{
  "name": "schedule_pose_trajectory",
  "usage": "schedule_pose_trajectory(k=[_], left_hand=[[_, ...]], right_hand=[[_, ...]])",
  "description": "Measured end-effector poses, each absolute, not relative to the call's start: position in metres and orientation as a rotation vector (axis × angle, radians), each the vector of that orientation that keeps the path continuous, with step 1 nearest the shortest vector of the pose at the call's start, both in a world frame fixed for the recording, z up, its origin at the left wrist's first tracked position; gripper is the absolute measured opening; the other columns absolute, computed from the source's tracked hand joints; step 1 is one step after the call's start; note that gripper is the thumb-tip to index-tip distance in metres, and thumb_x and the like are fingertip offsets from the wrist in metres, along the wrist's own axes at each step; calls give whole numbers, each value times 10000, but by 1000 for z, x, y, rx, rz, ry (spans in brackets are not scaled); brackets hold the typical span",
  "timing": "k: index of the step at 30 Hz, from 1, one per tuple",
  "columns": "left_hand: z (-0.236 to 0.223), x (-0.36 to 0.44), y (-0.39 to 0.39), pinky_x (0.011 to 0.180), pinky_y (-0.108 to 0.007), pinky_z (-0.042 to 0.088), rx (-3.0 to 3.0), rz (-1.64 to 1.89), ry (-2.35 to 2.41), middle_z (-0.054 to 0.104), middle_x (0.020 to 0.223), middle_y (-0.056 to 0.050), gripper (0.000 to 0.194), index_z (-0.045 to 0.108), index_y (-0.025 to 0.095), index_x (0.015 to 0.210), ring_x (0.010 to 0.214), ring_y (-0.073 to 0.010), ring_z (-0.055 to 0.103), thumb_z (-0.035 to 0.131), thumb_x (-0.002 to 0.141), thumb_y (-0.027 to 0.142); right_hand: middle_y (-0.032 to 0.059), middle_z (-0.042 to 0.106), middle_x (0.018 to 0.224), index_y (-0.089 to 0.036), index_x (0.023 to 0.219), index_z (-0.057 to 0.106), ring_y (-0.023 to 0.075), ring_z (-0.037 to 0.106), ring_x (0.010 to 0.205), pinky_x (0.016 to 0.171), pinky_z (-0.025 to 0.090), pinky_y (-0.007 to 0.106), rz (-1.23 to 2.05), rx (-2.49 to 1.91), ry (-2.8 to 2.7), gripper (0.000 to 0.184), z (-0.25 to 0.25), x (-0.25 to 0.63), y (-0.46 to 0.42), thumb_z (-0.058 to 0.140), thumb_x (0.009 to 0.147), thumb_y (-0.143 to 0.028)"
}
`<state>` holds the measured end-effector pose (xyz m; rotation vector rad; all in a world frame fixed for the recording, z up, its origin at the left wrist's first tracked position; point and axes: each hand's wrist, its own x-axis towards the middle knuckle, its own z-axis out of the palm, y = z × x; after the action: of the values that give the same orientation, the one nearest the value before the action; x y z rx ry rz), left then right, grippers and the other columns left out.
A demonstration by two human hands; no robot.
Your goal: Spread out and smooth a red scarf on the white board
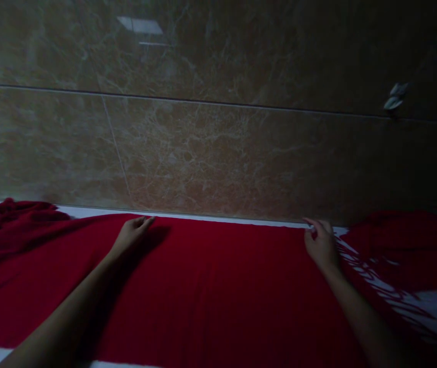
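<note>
Cloth (218,291) under both grips (132,233) (321,246)

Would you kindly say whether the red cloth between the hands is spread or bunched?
Spread: the red cloth lies nearly flat between left hand and right hand, with faint creases.

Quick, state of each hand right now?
Left hand: fingers together at the red cloth's far edge; open or closed, cannot tell.
Right hand: fingers curled by that edge; open or closed, cannot tell.
</note>
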<state>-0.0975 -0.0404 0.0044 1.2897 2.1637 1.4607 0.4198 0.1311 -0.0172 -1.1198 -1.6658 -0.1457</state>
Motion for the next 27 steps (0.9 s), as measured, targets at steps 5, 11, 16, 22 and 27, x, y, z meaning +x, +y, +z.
schedule_pose_trajectory(k=[5,11,16,22,27], left_hand=[[4,-99,-41,504,-258,309,1358,1404,2134,420,525,40,537,517,214,580,537,-140,392,582,646,743],[8,-91,-43,489,-251,295,1356,1384,2136,358,510,54,583,426,225,551,509,-117,343,544,628,791],[9,-90,-41,496,-245,279,1344,1362,2141,376,513,50,593,433,223,565,535,-124,354,543,610,804],[7,-91,-40,509,-251,285,1376,1334,2108,398,543,49,562,481,217,598,548,-130,366,530,661,773],[1,-95,-37,526,-253,309,1454,1290,2142,435,529,44,539,489,211,597,538,-137,425,512,735,731]], right_hand=[[113,555,1048,-204,1045,704,258,583,983,967,500,445,-100,-1122,-1635,355,-15,415,125,438,813,-170],[128,585,1065,-220,1057,707,278,594,1043,1012,490,451,-14,-1187,-1710,364,-16,417,123,426,828,-185],[135,615,1103,-212,1043,709,295,592,1095,1054,457,485,129,-1210,-1799,370,-18,422,125,420,814,-230],[105,694,1026,-232,930,721,277,649,985,912,542,438,386,-1197,-1952,306,-28,420,131,497,817,-407],[112,700,1062,-231,950,723,280,663,1001,924,539,445,475,-1241,-2005,346,-32,420,135,490,834,-458]])
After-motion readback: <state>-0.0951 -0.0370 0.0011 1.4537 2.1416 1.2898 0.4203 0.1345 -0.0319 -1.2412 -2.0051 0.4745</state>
